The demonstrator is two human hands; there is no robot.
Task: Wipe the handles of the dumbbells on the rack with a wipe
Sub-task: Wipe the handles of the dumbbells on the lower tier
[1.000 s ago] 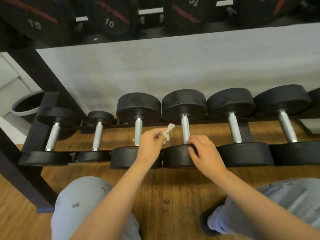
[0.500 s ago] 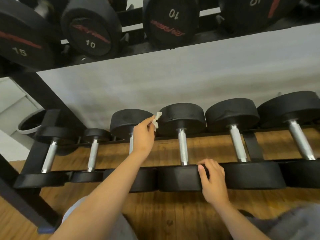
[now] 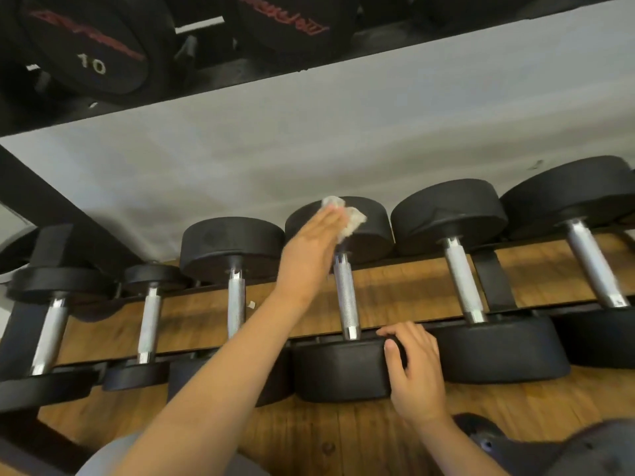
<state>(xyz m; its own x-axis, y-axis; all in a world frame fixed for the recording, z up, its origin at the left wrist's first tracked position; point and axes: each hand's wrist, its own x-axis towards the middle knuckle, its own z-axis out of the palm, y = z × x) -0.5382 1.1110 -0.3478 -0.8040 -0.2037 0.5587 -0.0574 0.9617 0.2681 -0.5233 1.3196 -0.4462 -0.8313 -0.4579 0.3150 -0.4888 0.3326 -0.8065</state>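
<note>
Several black dumbbells with silver handles lie in a row on the low rack [image 3: 426,319]. My left hand [image 3: 309,250] reaches over the middle dumbbell's handle [image 3: 345,297] and presses a crumpled white wipe [image 3: 352,223] flat against that dumbbell's far head [image 3: 372,231], fingers straight. The wipe sticks out past my fingertips. My right hand [image 3: 415,372] grips the near head [image 3: 340,372] of the same dumbbell, fingers curled over its top edge and thumb on its front face.
More dumbbells lie on both sides, such as one to the left [image 3: 235,297] and one to the right [image 3: 464,283]. An upper shelf holds dumbbells marked 10 [image 3: 91,46]. A black frame post [image 3: 41,207] stands at the left. A small white scrap [image 3: 252,305] lies on the wooden floor.
My left hand moved right and farther back with the wipe, from beside the neighbouring dumbbell to the middle dumbbell's far head, and flattened. My right hand stayed on the near head.
</note>
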